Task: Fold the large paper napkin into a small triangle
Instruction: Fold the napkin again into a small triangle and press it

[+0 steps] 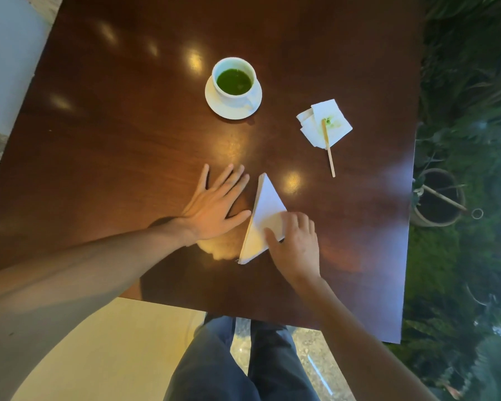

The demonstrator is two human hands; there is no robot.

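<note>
Café or tea-room seating, likely. Dark polished wooden table (128,125); beyond the fingers (232,175), white cup (233,79) of green drink on saucer (214,102); wooden stirrer (329,149) on stained napkin (337,118); potted greenery (438,198) alongside.

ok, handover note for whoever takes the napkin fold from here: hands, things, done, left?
Left hand: flat and open on the wooden table, just left of the napkin, holding nothing.
Right hand: fingers pressing down on the folded napkin at its right corner.
Napkin: already a small triangle, lying flat near the table's front edge.
Left: probably only firming the crease, then letting go.
Farther back: cup of green drink, stained napkin with wooden stirrer.
</note>
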